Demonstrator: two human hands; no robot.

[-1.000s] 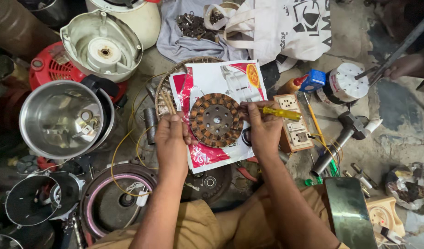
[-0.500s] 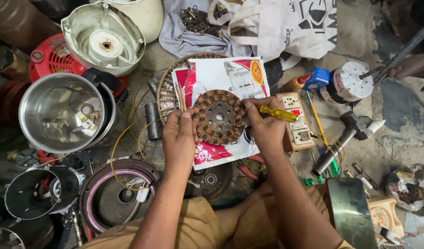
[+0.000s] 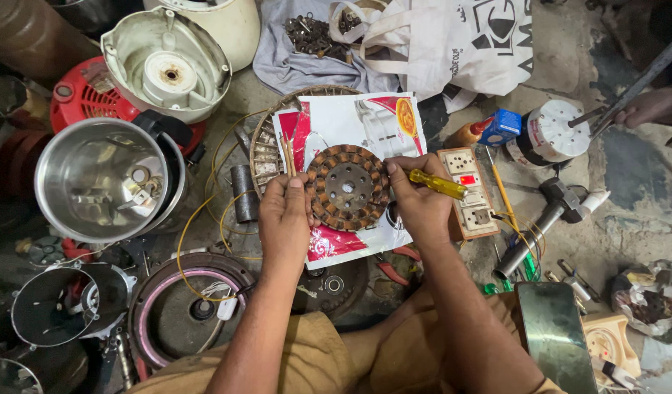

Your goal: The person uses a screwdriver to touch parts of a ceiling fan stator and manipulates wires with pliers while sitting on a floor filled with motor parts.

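We see left hand (image 3: pixel 286 219) gripping left edge of round copper coil disc (image 3: pixel 347 187), keeping it steady; disc sits on red-white paper (image 3: pixel 358 124), mid scene; right hand (image 3: pixel 417 204) closed around yellow screwdriver (image 3: pixel 438 184), thumb touching disc's right edge.

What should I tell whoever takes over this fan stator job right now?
Left hand: grip on the left rim of the round copper-wound stator, thin sticks between its fingers.
Right hand: holds a yellow-handled screwdriver and touches the stator's right rim.
The stator lies on a red and white printed sheet, beside a socket board.
Done: windings look in place.
Left: cannot tell from this view.
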